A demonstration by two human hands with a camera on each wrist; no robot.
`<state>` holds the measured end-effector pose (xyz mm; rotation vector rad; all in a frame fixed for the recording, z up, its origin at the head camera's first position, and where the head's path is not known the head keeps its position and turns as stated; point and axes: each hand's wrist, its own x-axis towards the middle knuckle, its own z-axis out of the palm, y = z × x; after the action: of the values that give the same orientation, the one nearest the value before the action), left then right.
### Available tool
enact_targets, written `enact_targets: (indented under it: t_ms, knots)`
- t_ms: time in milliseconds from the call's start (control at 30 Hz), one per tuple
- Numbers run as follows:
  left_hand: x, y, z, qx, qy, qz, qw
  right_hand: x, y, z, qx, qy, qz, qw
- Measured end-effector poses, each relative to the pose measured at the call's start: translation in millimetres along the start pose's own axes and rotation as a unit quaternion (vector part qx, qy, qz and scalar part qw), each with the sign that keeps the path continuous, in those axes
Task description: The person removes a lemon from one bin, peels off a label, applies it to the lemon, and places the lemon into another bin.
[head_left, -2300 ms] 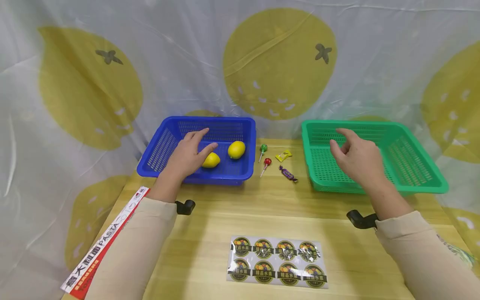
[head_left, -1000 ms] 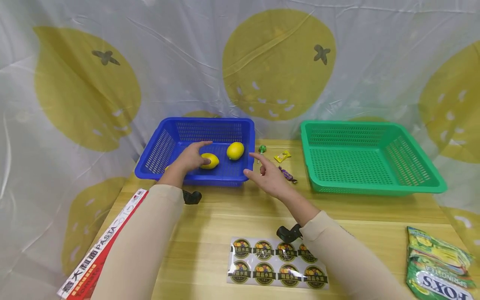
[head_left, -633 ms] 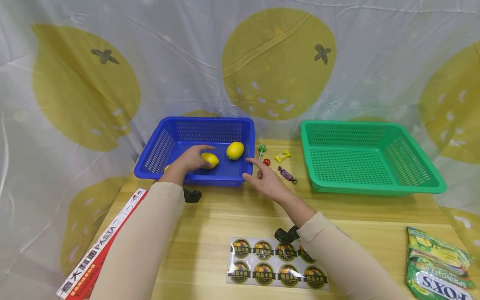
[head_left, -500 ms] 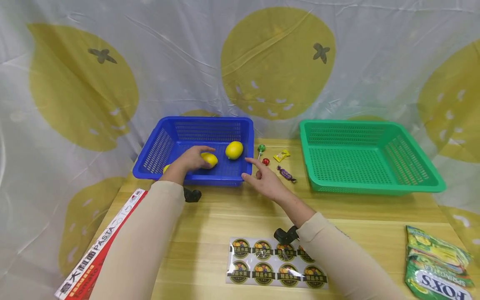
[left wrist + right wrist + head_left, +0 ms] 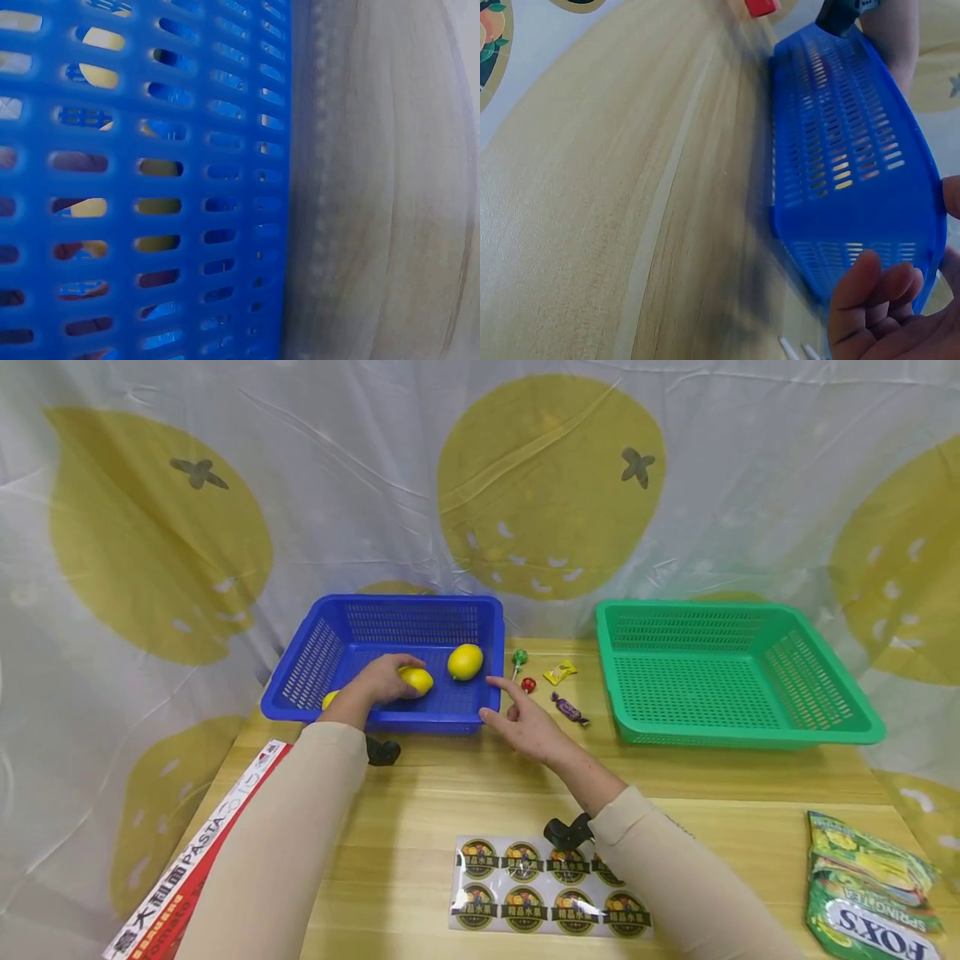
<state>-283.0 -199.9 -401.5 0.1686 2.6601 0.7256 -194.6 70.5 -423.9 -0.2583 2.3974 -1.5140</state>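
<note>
My left hand (image 5: 384, 680) reaches into the blue basket (image 5: 491, 627) and holds a lemon (image 5: 418, 680), thumb in front and fingers behind. A second lemon (image 5: 465, 662) lies to its right. Part of another yellow fruit (image 5: 329, 699) shows by my left wrist. At the basket's front right corner, my right hand (image 5: 534, 727) holds the rim between thumb and index finger. The right wrist view shows the other fingers (image 5: 859, 289) curled outside the basket wall. Through the slots of the basket wall (image 5: 247, 172), the left wrist view gives only yellow glimpses.
Between the baskets lie a green lollipop (image 5: 520, 657), a red lollipop (image 5: 528, 685), a yellow-wrapped sweet (image 5: 560, 672) and a purple-wrapped sweet (image 5: 570, 708). A green basket (image 5: 738, 735) stands right, a sticker sheet (image 5: 551, 893) in front, a pasta box (image 5: 195, 852) left, a FOX'S bag (image 5: 870, 893) front right.
My right hand has moved left from above the green basket to the blue basket's corner. My left hand has come down and closed its fingers round the lemon.
</note>
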Motion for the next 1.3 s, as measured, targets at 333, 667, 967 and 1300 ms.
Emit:
enact_targets:
  t_ms: [333,667,967,1300]
  knots:
    - [-4.9,3.4,-6.8,-0.003,0.027,0.035,0.9990,1.3,3.4,-0.3,0.022,-0.012,0.005,1.000]
    - [-28.0,10.0,-15.1,-0.023,0.097,0.053,0.9936,0.7,2.6,0.7,0.022,-0.019,0.009,1.000]
    - [-58.6,32.0,-20.4,-0.068,0.150,0.092,0.9821,-1.1,2.3,-4.7,0.016,-0.009,0.012,1.000]
    - [-105.2,53.6,-11.5,-0.101,0.188,0.136,0.9674,-12.7,-6.6,-8.7,0.022,-0.012,-0.032,0.999]
